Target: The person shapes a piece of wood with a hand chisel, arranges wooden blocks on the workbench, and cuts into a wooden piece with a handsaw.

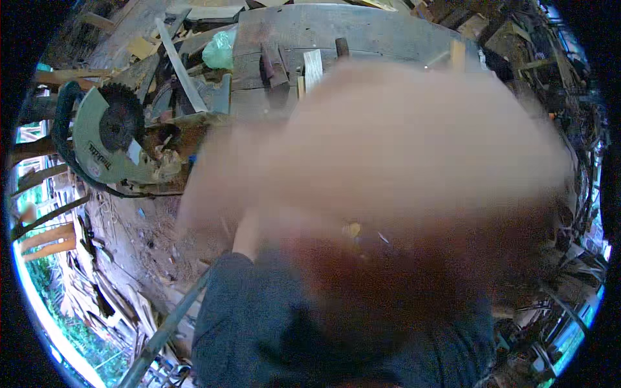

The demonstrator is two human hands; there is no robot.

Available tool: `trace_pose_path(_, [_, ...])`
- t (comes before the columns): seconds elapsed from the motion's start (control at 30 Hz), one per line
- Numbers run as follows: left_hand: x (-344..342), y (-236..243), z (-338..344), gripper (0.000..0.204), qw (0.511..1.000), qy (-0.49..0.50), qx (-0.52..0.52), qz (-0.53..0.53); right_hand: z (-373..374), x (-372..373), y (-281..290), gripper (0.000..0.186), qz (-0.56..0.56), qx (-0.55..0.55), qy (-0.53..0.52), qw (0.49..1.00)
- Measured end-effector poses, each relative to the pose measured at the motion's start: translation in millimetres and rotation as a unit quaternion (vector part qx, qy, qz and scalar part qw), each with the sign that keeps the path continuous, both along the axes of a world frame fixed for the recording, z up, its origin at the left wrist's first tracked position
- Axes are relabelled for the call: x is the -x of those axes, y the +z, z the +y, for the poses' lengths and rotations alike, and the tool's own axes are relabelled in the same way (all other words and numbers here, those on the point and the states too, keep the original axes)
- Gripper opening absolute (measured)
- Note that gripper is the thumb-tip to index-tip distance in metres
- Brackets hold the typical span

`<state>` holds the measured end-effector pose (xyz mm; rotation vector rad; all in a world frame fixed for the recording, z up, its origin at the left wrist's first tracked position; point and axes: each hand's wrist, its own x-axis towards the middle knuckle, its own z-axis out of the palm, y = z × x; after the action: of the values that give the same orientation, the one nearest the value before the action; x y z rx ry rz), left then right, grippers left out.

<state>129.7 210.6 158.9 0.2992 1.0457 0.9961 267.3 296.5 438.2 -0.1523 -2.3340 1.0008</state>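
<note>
A large skin-coloured blur fills the middle of the view, very close to the camera. Its broad right part appears to be my right hand [420,142], smeared by motion, with no separate fingers to make out. At its left edge a paler blur joins my left forearm and seems to be my left hand [223,171]; its fingers are smeared too. Whether either hand holds anything cannot be seen. Behind them, the grey wooden workbench [362,29] is partly hidden. A narrow pale wood piece [313,68] and a dark brown block [275,68] lie on it.
On the left stands a circular saw [107,139] with a toothed blade and a pale green guard. Wood offcuts [181,68] and a light green plastic bag [219,50] lie beyond it. Loose wood strips [116,301] are heaped at lower left. Clutter lines the right side.
</note>
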Motion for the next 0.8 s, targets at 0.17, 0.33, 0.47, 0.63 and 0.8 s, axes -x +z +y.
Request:
trace_pose_path(0.17, [28,-44,-28,0.032,0.990,-0.009,0.002,-0.141,55,41,-97,0.029,-0.282,0.055,-0.181,0.941])
trace_pose_path(0.33, [29,-38,-22,0.045,0.993,0.010,0.021,-0.116,129,63,-253,0.047,-0.475,0.081,-0.356,0.801])
trace_pose_path(0.47, [15,-20,-8,0.067,0.979,0.051,-0.013,-0.199,145,77,-329,0.078,-0.460,0.071,-0.449,0.763])
trace_pose_path(0.63, [7,-19,1,0.058,0.911,0.134,-0.086,-0.382,152,75,-308,0.052,-0.384,0.169,-0.416,0.807])
trace_pose_path(0.8, [3,-5,7,0.064,0.891,0.191,0.097,-0.401,123,41,-186,0.022,-0.115,0.349,-0.292,0.883])
